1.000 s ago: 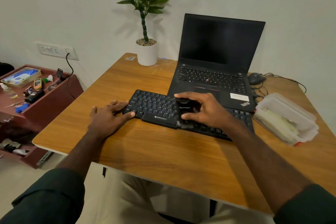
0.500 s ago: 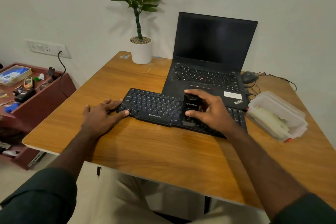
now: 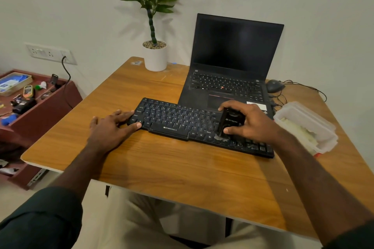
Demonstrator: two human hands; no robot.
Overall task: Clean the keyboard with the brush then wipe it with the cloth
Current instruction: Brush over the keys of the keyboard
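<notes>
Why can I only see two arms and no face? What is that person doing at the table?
The camera sits on the person's head and looks down, so you see what they see: their own arms and lap. There is just this one view. On the wooden table lies a black keyboard. The right hand holds a small black brush and sweeps dust off the keys. The left hand lies flat on the table, its fingers touching the keyboard's end, probably to steady it. Behind are an open laptop, switched off, a potted plant and a computer mouse. On the right is a clear plastic box with something pale inside.
</notes>
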